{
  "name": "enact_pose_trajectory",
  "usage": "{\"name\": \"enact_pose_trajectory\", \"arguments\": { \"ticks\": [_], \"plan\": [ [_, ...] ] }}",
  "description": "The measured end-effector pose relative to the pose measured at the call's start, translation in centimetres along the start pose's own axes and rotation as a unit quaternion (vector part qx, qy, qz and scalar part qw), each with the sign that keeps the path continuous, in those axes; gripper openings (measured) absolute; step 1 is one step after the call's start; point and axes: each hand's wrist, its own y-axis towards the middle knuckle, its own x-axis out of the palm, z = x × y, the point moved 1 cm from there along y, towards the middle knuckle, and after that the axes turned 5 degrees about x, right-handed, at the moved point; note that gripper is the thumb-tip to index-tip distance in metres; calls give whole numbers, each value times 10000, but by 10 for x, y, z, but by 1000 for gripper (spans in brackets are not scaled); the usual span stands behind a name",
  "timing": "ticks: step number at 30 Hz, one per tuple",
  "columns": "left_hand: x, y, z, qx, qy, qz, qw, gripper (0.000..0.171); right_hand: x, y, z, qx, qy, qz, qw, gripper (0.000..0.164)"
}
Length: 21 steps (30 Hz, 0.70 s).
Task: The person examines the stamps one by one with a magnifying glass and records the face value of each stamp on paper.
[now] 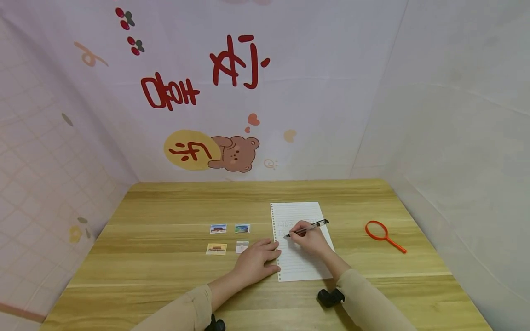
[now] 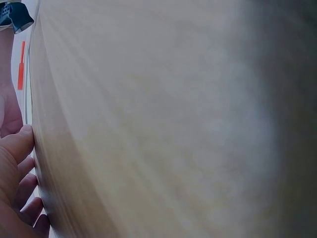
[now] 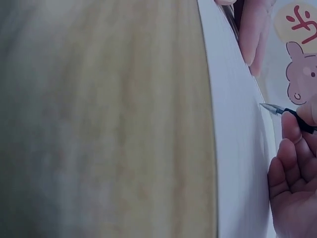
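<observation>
A sheet of lined, hole-punched paper (image 1: 304,269) lies on the table, with faint handwriting on its upper lines. My right hand (image 1: 310,241) rests on it and pinches a pen (image 1: 319,224) with a dark grip between thumb and fingers. The pen tip points down to the left, close over the second written line; in the right wrist view the pen (image 3: 292,115) shows its tip near the paper. Against the sheet's left edge, my left hand (image 1: 254,262) lies palm down with spread fingers, fingertips on the margin. In the left wrist view, the left hand (image 2: 15,183) is partly cut off.
Left of the paper lie several small picture cards, among them a yellow one (image 1: 216,249) and a blue-green one (image 1: 242,228). A red magnifying glass (image 1: 396,245) lies to the right on the wooden table (image 1: 165,266). Printed cloth (image 1: 323,92) hangs behind the table.
</observation>
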Motion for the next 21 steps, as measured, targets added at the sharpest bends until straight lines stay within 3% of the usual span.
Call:
{"name": "enact_pose_trajectory", "arguments": {
  "ticks": [8, 21],
  "plan": [
    [0, 0, 0, -30, -13, -28, 10000, 44, 0, 4, 1, 323, 65, 322, 9989, 7],
    [1, -1, 0, 63, -3, 96, 9999, 44, -2, 9, 6, 349, 128, 237, 9990, 6]
  ]
}}
